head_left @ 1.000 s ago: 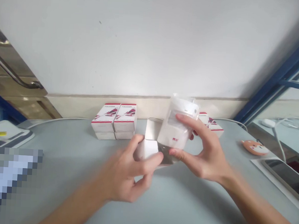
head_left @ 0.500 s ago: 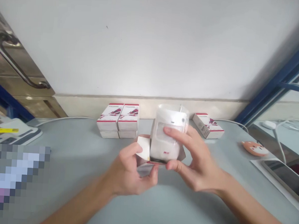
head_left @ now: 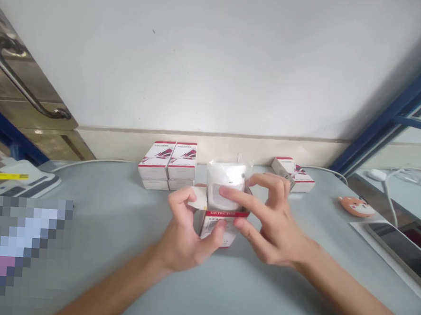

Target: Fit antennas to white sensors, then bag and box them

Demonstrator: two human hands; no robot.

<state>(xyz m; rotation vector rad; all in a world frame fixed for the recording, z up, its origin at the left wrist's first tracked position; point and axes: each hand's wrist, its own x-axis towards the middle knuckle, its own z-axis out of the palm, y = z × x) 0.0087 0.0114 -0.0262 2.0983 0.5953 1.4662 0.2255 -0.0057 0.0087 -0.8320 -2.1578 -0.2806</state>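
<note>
A white detector (head_left: 215,196) in a clear plastic bag stands upright, its lower part hidden inside an open carton (head_left: 215,229) with "DETECTOR" on its red edge band. My left hand (head_left: 189,234) grips the carton from the left, thumb on the front face and fingers by a raised white flap (head_left: 198,197). My right hand (head_left: 274,218) is around the detector's right side. Its index fingertip lies on the detector's front, while the thumb is by the carton's front right corner.
Several closed cartons (head_left: 167,160) are stacked at the back left, and another closed carton (head_left: 297,177) lies at the back right. Further right are an orange animal-face case (head_left: 356,206) and a phone (head_left: 397,249) on white paper. A white device (head_left: 26,184) sits at the left.
The detector has gone down into the carton, so less of it shows. The carton's printed front face has come into view, and my right hand has moved lower with the detector.
</note>
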